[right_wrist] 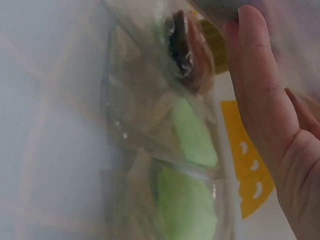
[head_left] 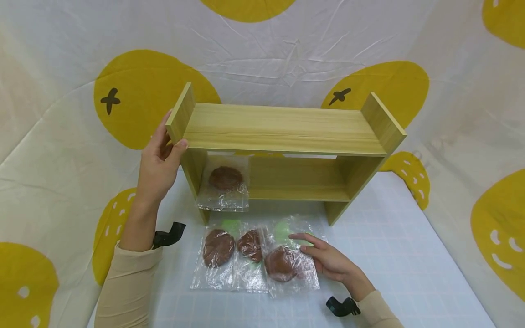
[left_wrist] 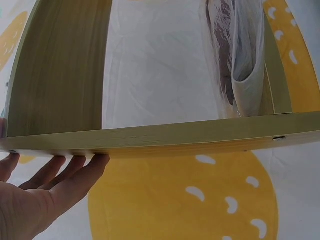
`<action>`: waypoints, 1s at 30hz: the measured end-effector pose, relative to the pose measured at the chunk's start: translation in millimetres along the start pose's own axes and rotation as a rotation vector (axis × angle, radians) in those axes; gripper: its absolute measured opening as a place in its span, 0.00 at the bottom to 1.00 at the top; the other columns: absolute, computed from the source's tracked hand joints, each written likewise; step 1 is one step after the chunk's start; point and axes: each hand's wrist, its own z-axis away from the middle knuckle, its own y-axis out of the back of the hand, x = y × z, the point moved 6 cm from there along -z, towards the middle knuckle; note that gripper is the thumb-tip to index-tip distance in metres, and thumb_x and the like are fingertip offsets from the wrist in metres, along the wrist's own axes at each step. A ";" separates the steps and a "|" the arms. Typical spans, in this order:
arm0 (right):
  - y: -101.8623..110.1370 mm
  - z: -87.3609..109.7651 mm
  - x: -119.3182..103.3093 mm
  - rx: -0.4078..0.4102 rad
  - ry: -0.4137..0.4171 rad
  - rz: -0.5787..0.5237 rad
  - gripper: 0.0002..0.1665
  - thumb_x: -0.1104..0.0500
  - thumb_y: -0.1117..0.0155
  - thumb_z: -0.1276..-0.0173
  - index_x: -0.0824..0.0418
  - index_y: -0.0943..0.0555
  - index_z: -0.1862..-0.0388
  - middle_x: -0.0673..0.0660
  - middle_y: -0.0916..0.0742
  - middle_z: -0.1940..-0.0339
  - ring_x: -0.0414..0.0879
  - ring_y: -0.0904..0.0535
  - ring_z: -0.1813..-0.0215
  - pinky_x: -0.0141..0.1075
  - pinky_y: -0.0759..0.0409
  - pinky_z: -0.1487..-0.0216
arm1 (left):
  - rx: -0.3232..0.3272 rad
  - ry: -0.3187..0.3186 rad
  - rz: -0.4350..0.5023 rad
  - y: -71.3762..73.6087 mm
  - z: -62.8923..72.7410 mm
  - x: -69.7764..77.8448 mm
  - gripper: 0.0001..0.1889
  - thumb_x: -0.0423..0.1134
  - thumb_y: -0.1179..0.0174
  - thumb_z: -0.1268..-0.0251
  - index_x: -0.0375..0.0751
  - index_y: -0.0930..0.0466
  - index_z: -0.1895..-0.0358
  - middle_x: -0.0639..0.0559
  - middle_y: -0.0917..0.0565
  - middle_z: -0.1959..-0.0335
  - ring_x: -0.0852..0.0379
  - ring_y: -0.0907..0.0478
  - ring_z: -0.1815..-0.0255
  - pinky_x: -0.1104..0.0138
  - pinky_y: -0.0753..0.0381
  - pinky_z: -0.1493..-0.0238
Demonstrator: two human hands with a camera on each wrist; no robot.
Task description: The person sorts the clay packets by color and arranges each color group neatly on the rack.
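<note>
My left hand grips the left side panel of a light wooden shelf, thumb in front and fingers behind. In the left wrist view, its fingers lie against the panel's outer face. A clear bag with a brown round piece sits at the left end of the middle board, overhanging its front. My right hand pinches another clear bag holding a brown round piece, which overlaps the bags beside it. In the right wrist view, my thumb shows close up; the bag around it is blurred.
Two more clear bags, with a brown disc and a smaller brown lump, lie before the shelf. Light green pieces show among the bags. A pale checked cloth covers the table; a patterned curtain hangs behind.
</note>
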 end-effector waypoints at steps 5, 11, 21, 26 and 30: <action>-5.6 3.8 -12.8 0.011 0.044 0.025 0.28 0.62 0.56 0.17 0.64 0.42 0.22 0.68 0.57 0.22 0.37 0.31 0.70 0.29 0.23 0.70 | 0.003 0.002 0.001 -0.1 -0.1 0.4 0.33 0.33 0.42 0.27 0.58 0.37 0.23 0.50 0.32 0.27 0.46 0.32 0.31 0.56 0.31 0.32; -16.7 11.6 -35.3 -0.010 0.114 0.039 0.27 0.64 0.58 0.17 0.63 0.40 0.22 0.70 0.43 0.30 0.36 0.29 0.67 0.26 0.26 0.70 | 0.009 0.010 -0.001 0.5 0.2 -0.1 0.33 0.33 0.41 0.27 0.59 0.38 0.23 0.50 0.33 0.26 0.46 0.33 0.31 0.56 0.32 0.31; -25.4 18.7 -64.1 -0.035 0.251 -0.032 0.27 0.66 0.64 0.16 0.62 0.41 0.21 0.62 0.23 0.40 0.48 0.19 0.45 0.41 0.15 0.52 | 0.008 0.004 0.023 0.1 -0.4 0.2 0.32 0.33 0.42 0.27 0.58 0.37 0.23 0.49 0.32 0.27 0.46 0.33 0.31 0.57 0.32 0.31; -21.7 15.2 -67.9 0.051 0.249 -0.068 0.27 0.64 0.60 0.16 0.60 0.42 0.21 0.59 0.22 0.41 0.45 0.19 0.48 0.36 0.16 0.52 | 0.006 0.013 0.031 0.2 0.1 -0.5 0.33 0.33 0.41 0.27 0.58 0.37 0.23 0.48 0.33 0.27 0.45 0.32 0.31 0.55 0.31 0.32; -19.7 8.2 -72.1 0.129 0.267 -0.091 0.27 0.63 0.57 0.17 0.59 0.41 0.22 0.56 0.22 0.46 0.39 0.20 0.54 0.26 0.19 0.61 | 0.002 0.024 0.022 0.1 0.2 -1.1 0.33 0.33 0.41 0.27 0.60 0.37 0.23 0.49 0.33 0.26 0.43 0.32 0.31 0.51 0.31 0.33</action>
